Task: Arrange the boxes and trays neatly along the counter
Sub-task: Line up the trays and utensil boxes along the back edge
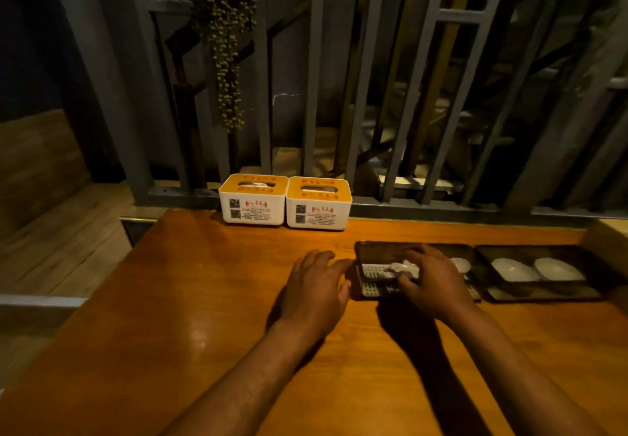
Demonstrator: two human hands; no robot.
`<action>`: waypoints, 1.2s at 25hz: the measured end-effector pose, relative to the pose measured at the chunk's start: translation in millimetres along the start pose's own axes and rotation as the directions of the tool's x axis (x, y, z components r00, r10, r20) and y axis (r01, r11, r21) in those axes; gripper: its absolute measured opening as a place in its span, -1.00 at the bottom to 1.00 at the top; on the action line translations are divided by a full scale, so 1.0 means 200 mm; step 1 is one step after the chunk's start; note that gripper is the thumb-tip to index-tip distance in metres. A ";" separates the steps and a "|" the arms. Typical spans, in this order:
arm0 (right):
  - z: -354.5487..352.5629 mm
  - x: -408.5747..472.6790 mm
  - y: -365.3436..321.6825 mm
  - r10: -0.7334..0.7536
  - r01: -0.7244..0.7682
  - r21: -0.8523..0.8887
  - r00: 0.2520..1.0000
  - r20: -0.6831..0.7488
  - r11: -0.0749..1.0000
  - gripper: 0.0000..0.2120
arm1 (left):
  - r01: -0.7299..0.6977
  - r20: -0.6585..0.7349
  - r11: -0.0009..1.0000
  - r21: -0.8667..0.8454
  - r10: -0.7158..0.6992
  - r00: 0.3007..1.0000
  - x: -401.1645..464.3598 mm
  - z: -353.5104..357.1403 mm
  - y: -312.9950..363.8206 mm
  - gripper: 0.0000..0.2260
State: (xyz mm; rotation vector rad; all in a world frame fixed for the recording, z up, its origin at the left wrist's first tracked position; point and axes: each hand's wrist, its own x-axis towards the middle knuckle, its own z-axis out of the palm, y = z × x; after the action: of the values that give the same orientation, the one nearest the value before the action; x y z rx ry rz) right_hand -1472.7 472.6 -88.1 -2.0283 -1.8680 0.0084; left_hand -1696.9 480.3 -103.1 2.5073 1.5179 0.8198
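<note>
Now, left to right. Two white boxes [284,202] with orange tops sit side by side, touching, at the counter's [170,299] far edge against the railing, beyond and left of your fingers. Your left hand [314,291] lies flat on the counter, fingers [334,265] loosely spread, holding nothing, tips just beside the left edge of the near tray [373,252]. Your right hand [430,281] rests over that dark tray, fingers [406,284] curled around a small white piece [402,267] lying on a white grid insert; whether it is truly gripped, cannot tell. A second tray [540,274] with two white dishes sits just right of your fingers. Trays run long axis left-right in a row. Judgement: left hand is nearer the tray's free end, placed to nudge it square.
</note>
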 end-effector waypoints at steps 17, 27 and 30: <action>-0.05 0.09 0.46 -0.159 0.174 -0.097 0.977 0.141 0.980 -0.41 | 0.112 0.243 0.915 0.387 -0.219 0.945 0.33 0.41 0.48 -0.35; 0.08 0.57 0.52 -0.103 0.120 -0.088 0.978 0.182 0.989 -0.38 | 0.102 0.221 0.940 0.325 -0.180 0.958 0.77 0.58 0.27 -0.30; 0.11 0.67 0.53 -0.114 0.126 -0.055 0.978 0.177 0.991 -0.39 | 0.121 0.212 0.949 0.292 -0.187 0.959 0.86 0.61 0.22 -0.25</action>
State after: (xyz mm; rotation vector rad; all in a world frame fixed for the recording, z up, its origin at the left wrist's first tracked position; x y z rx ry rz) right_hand -1361.0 602.6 -104.1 -2.0106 -2.1219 0.0951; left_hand -1541.1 626.7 -124.9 2.5104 1.8201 0.2872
